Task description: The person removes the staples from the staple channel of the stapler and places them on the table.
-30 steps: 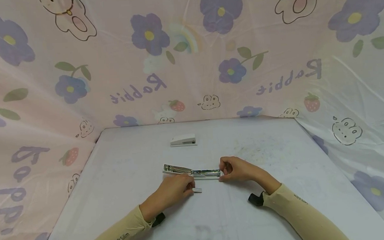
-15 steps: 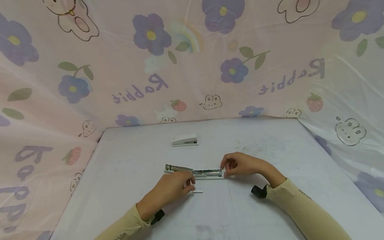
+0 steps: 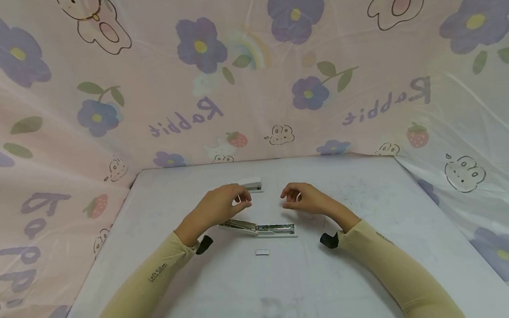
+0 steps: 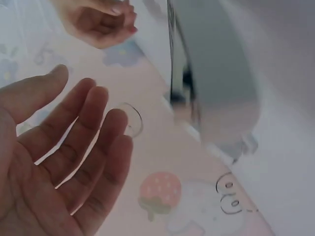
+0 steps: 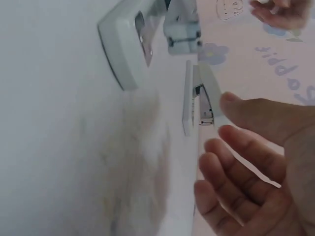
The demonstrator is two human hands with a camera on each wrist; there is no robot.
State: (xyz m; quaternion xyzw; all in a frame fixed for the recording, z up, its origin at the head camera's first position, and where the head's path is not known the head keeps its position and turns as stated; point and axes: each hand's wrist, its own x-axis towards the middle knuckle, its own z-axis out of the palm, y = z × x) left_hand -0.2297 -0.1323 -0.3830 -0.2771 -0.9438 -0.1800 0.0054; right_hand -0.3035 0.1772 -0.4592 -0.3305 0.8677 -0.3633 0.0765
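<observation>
Head cam: near wht stapler splayed wide, shiny metal inside; L hand, R hand relaxed.

Observed pink backdrop printed with purple flowers, red strawberries; white bench; white-and-silver near stapler; beige sleeves.

A passable gap parts the left hand and right hand, an unfolded stapler lying across its near side.

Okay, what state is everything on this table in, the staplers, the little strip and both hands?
Near stapler: opened, top swung back.
Far stapler: closed, standing on its base.
Small strip: lying flat, loose.
Left hand: raised, holding nothing.
Right hand: raised, holding nothing.
</observation>
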